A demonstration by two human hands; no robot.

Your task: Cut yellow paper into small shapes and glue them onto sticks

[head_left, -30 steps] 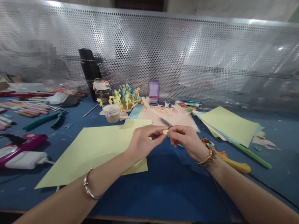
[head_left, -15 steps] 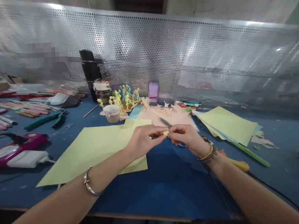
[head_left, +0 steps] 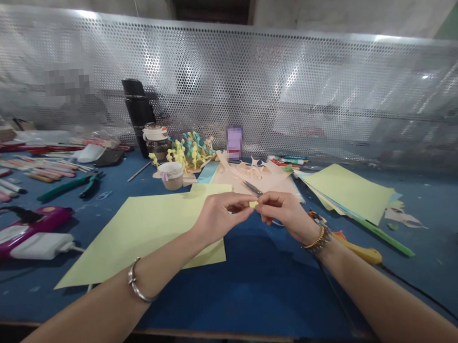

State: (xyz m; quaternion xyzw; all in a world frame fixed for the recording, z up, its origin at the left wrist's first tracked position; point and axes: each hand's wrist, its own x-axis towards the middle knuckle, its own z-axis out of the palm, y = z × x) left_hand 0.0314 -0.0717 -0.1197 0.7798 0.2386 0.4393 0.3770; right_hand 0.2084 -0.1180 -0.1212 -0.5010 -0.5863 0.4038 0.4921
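Between my two hands is a small piece of yellow paper (head_left: pixel 253 204), pinched at both ends by the fingertips. My left hand (head_left: pixel 219 213) is closed on its left side, above the right edge of a large yellow sheet (head_left: pixel 139 223). My right hand (head_left: pixel 283 209) grips the other side, thumb and forefinger pressed together. A pair of scissors (head_left: pixel 252 187) lies just beyond the hands, its blades showing and its handles mostly hidden behind my right hand. Under the scissors are peach paper sheets (head_left: pixel 270 176) with curled offcuts on top.
Yellow paper flowers (head_left: pixel 179 153) and a small tub (head_left: pixel 172 176) stand behind the large sheet. Green-handled pliers (head_left: pixel 65 187) and a purple power strip (head_left: pixel 41 222) lie left. A yellow-handled tool (head_left: pixel 360 251) with a cord, a green stick (head_left: pixel 388 238) and stacked paper (head_left: pixel 350 190) lie right.
Almost nothing differs. Both hands keep their pinch on the small yellow paper, with only a tiny shift of the fingers, and the view has tilted very slightly.
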